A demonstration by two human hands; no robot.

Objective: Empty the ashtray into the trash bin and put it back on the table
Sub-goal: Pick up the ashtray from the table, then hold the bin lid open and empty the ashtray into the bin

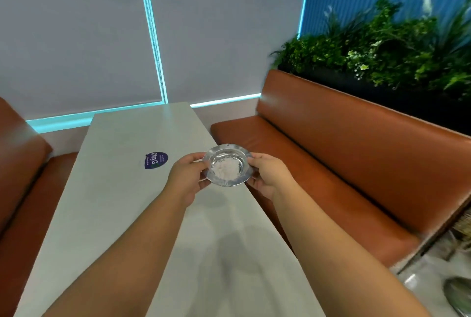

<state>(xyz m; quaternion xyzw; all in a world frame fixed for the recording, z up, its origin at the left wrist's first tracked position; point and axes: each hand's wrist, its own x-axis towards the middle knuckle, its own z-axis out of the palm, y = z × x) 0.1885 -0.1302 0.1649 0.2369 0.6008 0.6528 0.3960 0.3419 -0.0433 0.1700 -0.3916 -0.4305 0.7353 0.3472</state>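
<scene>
A round shiny metal ashtray (227, 164) with a heap of white ash or crumbs in its bowl is held level above the right edge of the long white table (122, 204). My left hand (187, 179) grips its left rim and my right hand (267, 176) grips its right rim. At the bottom right corner, on the floor, a dark rounded shape (458, 293) is partly cut off; I cannot tell if it is the trash bin.
A round purple sticker (156, 160) lies on the table left of the ashtray. Brown leather benches stand on the right (344, 163) and left (20, 163) of the table. A planter with green plants (395, 54) sits behind the right bench. Grey blinds cover the window beyond.
</scene>
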